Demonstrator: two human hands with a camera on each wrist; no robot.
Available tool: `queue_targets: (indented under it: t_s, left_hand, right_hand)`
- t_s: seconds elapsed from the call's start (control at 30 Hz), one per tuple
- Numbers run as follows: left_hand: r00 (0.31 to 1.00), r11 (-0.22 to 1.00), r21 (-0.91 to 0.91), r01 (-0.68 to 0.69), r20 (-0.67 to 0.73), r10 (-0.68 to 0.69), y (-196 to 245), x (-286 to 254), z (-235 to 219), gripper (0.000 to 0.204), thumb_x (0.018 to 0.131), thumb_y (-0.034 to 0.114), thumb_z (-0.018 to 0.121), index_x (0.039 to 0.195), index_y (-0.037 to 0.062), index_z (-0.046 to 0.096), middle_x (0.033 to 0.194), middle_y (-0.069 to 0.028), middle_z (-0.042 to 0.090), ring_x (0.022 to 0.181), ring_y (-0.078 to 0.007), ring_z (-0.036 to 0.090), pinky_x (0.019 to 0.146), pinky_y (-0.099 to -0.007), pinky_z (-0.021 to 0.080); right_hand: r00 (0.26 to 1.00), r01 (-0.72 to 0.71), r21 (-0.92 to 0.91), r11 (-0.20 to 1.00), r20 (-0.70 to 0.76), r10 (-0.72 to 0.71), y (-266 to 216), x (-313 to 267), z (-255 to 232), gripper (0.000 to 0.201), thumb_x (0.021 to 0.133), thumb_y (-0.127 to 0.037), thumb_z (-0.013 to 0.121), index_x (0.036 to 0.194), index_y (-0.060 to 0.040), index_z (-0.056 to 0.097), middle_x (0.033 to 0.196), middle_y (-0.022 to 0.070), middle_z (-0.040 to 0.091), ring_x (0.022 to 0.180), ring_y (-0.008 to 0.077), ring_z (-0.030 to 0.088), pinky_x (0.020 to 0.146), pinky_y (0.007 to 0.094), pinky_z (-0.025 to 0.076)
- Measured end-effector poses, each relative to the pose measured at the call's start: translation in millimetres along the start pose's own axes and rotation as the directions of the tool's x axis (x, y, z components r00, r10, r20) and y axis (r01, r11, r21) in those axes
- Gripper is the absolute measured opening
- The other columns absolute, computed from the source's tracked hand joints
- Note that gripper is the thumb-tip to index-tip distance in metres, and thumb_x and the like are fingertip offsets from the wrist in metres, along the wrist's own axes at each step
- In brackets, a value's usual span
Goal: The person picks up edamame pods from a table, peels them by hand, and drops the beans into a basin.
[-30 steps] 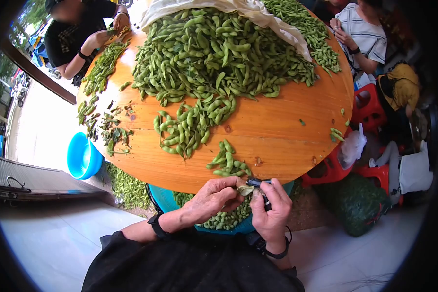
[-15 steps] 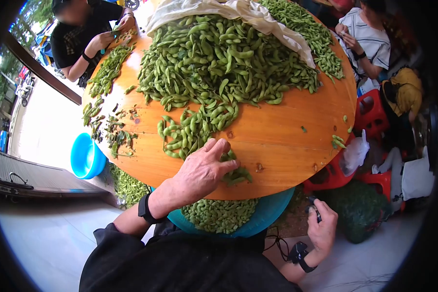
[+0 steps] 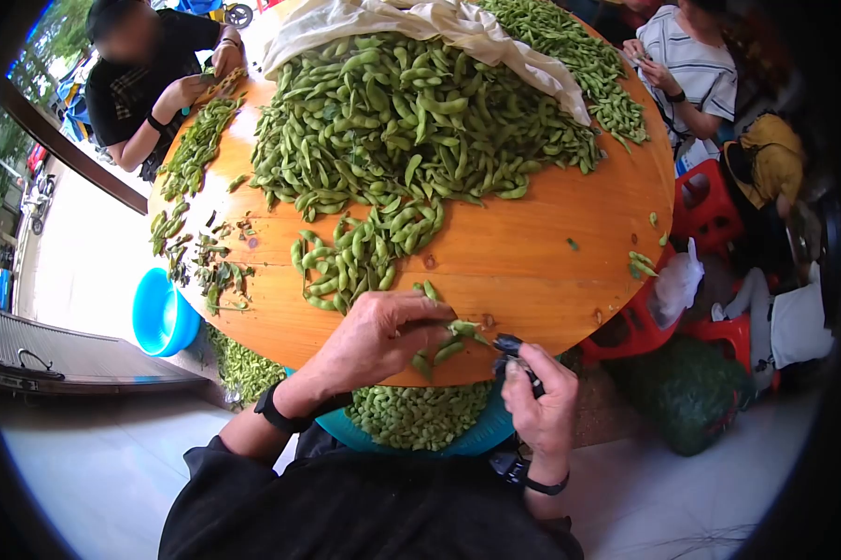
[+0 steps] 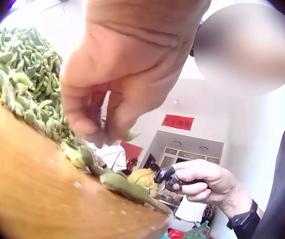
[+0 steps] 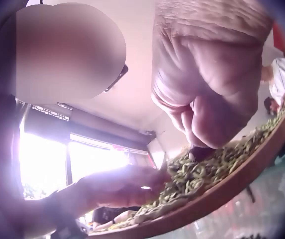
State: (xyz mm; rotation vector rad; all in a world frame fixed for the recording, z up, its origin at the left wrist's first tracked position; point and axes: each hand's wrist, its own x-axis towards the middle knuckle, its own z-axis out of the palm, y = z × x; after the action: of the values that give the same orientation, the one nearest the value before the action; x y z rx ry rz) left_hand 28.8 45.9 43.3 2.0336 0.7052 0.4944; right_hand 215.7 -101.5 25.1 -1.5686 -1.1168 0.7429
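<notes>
My left hand (image 3: 383,336) pinches a green soybean pod (image 3: 467,330) near the wooden table's (image 3: 551,280) edge, its long axis running rightward toward the black tool (image 3: 508,345) gripped by my right hand (image 3: 544,401) (near; contact unclear).

- Pods (image 3: 383,121): mid green
- Bench (image 3: 523,266): orange-brown wood, visible grain, darker knots
- Tool (image 3: 508,344) in right hand (image 3: 544,411): black
- Cloth (image 3: 439,28) on heap: cream
- Basin (image 3: 159,313), left: bright blue
- Tub (image 3: 490,429) under bench: teal
- Stool (image 3: 717,187), right: red
- Seated person's top (image 3: 677,47), right: white, dark stripes
- Wearer's shirt (image 3: 364,509): plain black
- Wall banner (image 4: 178,122): red, dark characters
</notes>
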Motion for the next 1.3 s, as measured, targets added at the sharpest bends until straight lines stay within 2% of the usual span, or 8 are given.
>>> queue_targets:
  t_s: [0.53, 0.63, 0.73, 0.83, 0.97, 1.03, 1.23, 1.3]
  left_hand:
    - [0.98, 0.9, -0.388, 0.199, 0.084, -0.181, 8, -19, 23, 0.011, 0.093, 0.008, 0.064, 0.099, -0.0005, 0.069, 0.075, -0.0081, 0.069, 0.068, -0.0112, 0.066, 0.06, -0.0276, 0.051]
    - [0.924, 0.752, -0.545, 0.372, 0.29, -0.248, -1, -22, 25, 0.012, 0.096, 0.012, 0.063, 0.097, 0.0008, 0.069, 0.069, -0.0025, 0.064, 0.06, -0.0071, 0.058, 0.052, -0.0237, 0.044]
    - [0.831, -0.002, -0.839, 0.544, 0.539, -0.136, -8, -27, 35, 0.012, 0.096, 0.013, 0.064, 0.095, 0.0011, 0.067, 0.065, -0.0003, 0.057, 0.055, -0.0041, 0.047, 0.049, -0.0207, 0.034]
    - [0.846, -0.095, -0.843, 0.53, 0.534, -0.019, -12, -28, 42, 0.016, 0.097, 0.017, 0.064, 0.097, 0.0022, 0.068, 0.066, 0.0011, 0.058, 0.053, -0.0047, 0.046, 0.049, -0.0199, 0.033]
    - [0.873, 0.527, -0.699, 0.484, 0.341, -0.349, 10, -26, 37, 0.016, 0.092, 0.016, 0.069, 0.1, 0.0019, 0.068, 0.066, -0.0028, 0.061, 0.05, -0.0109, 0.051, 0.047, -0.0247, 0.039]
    - [0.955, 0.992, -0.119, 0.03, -0.289, -0.063, 18, -27, 44, 0.014, 0.085, 0.005, 0.073, 0.097, -0.0021, 0.071, 0.077, -0.0107, 0.07, 0.064, -0.015, 0.067, 0.052, -0.0274, 0.05]
    - [0.918, 0.976, 0.131, -0.172, -0.339, 0.207, 11, -29, 59, 0.017, 0.086, 0.004, 0.071, 0.101, -0.0028, 0.065, 0.073, -0.015, 0.067, 0.063, -0.0215, 0.069, 0.055, -0.0308, 0.053]
    - [0.995, 0.961, -0.269, 0.061, -0.056, -0.079, 18, -29, 50, 0.016, 0.092, 0.011, 0.067, 0.095, -0.0032, 0.06, 0.067, -0.0146, 0.058, 0.057, -0.0289, 0.062, 0.05, -0.0369, 0.047]
  right_hand:
    - [0.97, -0.182, 0.439, 0.88, 0.228, 0.087, -7, 9, 14, 0.019, 0.094, 0.001, 0.057, 0.11, 0.0105, 0.062, 0.085, 0.003, 0.051, 0.057, 0.0056, 0.05, 0.047, 0.0219, 0.039]
    - [0.972, -0.114, 0.427, 0.897, 0.234, 0.013, -6, 7, 11, 0.017, 0.095, 0.001, 0.057, 0.109, 0.0103, 0.062, 0.086, 0.0038, 0.051, 0.056, 0.0063, 0.05, 0.047, 0.022, 0.039]
    - [0.954, -0.161, 0.533, 0.83, 0.3, -0.008, 0, 8, 5, 0.016, 0.095, 0.002, 0.056, 0.108, 0.0102, 0.061, 0.087, 0.0044, 0.051, 0.056, 0.0068, 0.049, 0.047, 0.0224, 0.038]
    - [0.932, -0.291, 0.659, 0.694, 0.358, 0.051, 4, 7, 6, 0.016, 0.095, 0.002, 0.056, 0.108, 0.0105, 0.06, 0.088, 0.005, 0.053, 0.056, 0.0068, 0.049, 0.046, 0.0229, 0.038]
    - [0.97, -0.228, 0.539, 0.811, 0.198, 0.141, 2, 3, 15, 0.015, 0.094, 0.002, 0.057, 0.106, 0.0107, 0.06, 0.085, 0.0052, 0.055, 0.056, 0.007, 0.05, 0.046, 0.0234, 0.039]
    - [0.986, -0.14, 0.391, 0.91, 0.14, 0.091, -3, 3, 16, 0.015, 0.093, 0.0, 0.058, 0.105, 0.0099, 0.061, 0.079, 0.0051, 0.056, 0.055, 0.0081, 0.053, 0.047, 0.0243, 0.041]
    - [0.997, -0.023, 0.239, 0.971, 0.075, 0.005, -5, -2, 25, 0.016, 0.095, 0.002, 0.055, 0.108, 0.01, 0.059, 0.08, 0.002, 0.05, 0.056, 0.0041, 0.046, 0.045, 0.0217, 0.037]
    - [0.999, -0.033, 0.196, 0.98, 0.031, 0.028, -9, -2, 29, 0.014, 0.092, -0.002, 0.06, 0.102, 0.0083, 0.062, 0.074, 0.0064, 0.055, 0.057, 0.0106, 0.059, 0.049, 0.0258, 0.044]
